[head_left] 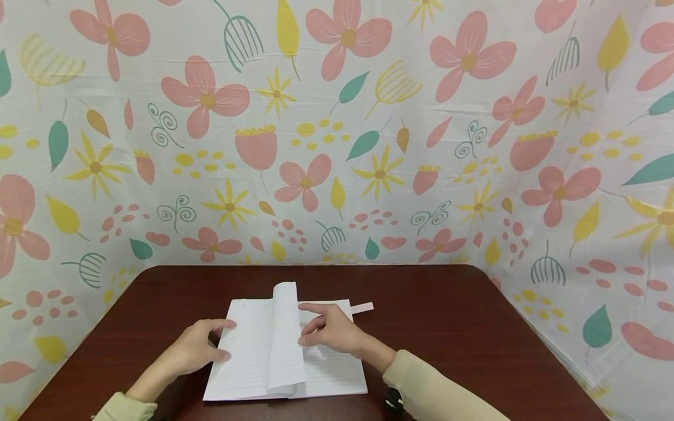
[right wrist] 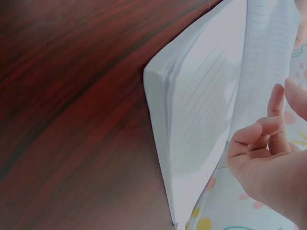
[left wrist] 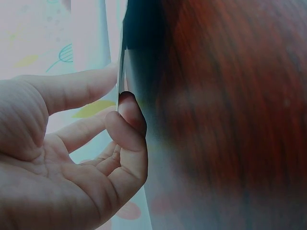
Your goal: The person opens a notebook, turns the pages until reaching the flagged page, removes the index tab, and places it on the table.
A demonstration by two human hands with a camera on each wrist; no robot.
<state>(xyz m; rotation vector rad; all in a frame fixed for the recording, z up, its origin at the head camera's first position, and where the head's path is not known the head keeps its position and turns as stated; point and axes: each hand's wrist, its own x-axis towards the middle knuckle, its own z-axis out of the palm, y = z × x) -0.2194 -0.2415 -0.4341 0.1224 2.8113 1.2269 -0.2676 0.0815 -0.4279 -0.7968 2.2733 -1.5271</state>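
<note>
An open lined notebook lies on the table, one page raised and curling up near its middle. At the notebook's left edge, my left hand pinches that edge; in the left wrist view the thumb lies on one face and curled fingers reach behind. On the right side of the raised page is my right hand, fingertips right at the page's edge. In the right wrist view, one finger stretches out against the lined page, other fingers bent loosely, and the thumb is close by.
A dark reddish-brown wooden table bears the notebook. A pale pink strip sticks out past the notebook's upper right side. Behind the table hangs a floral curtain. Something black shows at the right sleeve.
</note>
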